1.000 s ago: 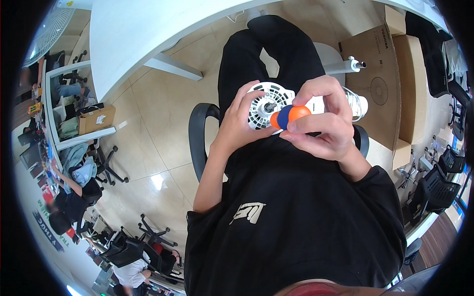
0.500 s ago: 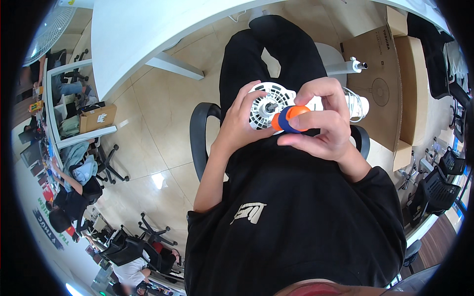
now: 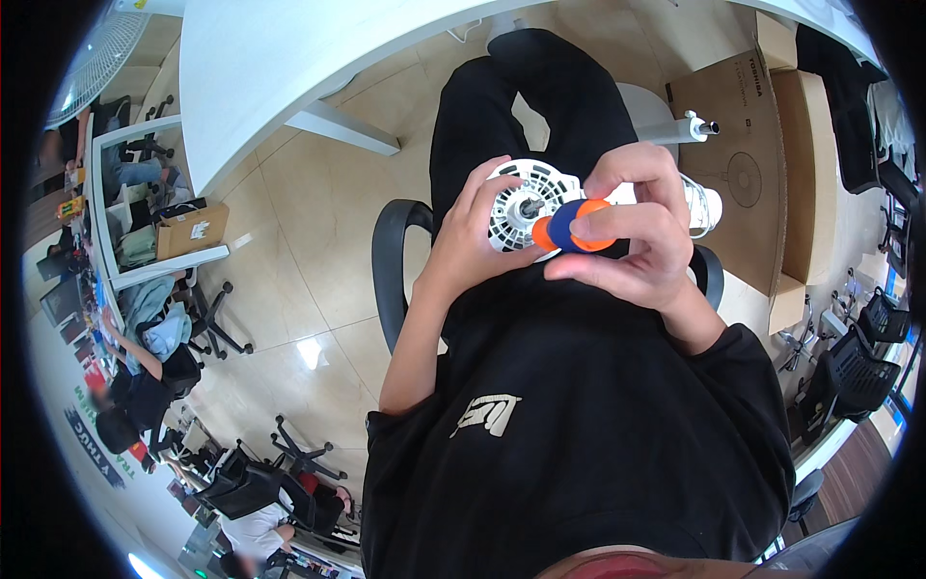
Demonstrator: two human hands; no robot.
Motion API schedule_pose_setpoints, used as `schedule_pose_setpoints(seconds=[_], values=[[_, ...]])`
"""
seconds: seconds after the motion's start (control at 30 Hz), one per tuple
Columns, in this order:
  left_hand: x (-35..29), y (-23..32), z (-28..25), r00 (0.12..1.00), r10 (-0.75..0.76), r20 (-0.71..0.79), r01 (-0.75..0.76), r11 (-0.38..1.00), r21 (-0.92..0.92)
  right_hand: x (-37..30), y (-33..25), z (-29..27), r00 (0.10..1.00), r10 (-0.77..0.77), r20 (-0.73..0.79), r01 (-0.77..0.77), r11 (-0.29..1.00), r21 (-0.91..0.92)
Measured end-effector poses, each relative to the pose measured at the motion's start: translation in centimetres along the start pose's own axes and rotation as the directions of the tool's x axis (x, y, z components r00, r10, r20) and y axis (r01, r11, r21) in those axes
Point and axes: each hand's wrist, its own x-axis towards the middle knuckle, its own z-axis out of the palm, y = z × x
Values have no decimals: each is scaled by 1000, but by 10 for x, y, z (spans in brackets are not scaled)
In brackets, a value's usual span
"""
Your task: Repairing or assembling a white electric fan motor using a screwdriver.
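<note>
A white fan motor head (image 3: 513, 224) with a round slotted front and a bare metal shaft faces up over my lap. My left hand (image 3: 466, 227) is wrapped round its left side, thumb along the near edge. At its near right edge my right hand (image 3: 641, 236) pinches the orange-and-blue handle of a screwdriver (image 3: 567, 228) between thumb and fingers. The handle is seen nearly end-on; its shaft and tip are hidden. Behind my right hand lies a looped white cable (image 3: 707, 205), next to the motor's far right end.
A white table (image 3: 260, 58) curves across the far left. A white fan stand pole (image 3: 680, 129) lies beyond my right hand. An open cardboard box (image 3: 714, 174) stands at the right. I sit in a chair with black armrests (image 3: 388, 275); other people (image 3: 135, 386) are at the far left.
The screwdriver handle has turned, with more of its blue grip facing up. My right hand has shifted slightly to the right; my left hand still holds the motor head.
</note>
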Motion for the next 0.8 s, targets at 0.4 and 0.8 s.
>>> schedule_pose_setpoints(seconds=[0.4, 0.8], values=[[0, 1, 0, 1000, 2, -3, -2, 1000, -5, 0, -1, 1, 999, 8, 32, -10, 998, 61], [0, -3, 2, 999, 39, -4, -39, 999, -15, 5, -1, -7, 984, -9, 175, 5, 1000, 25]])
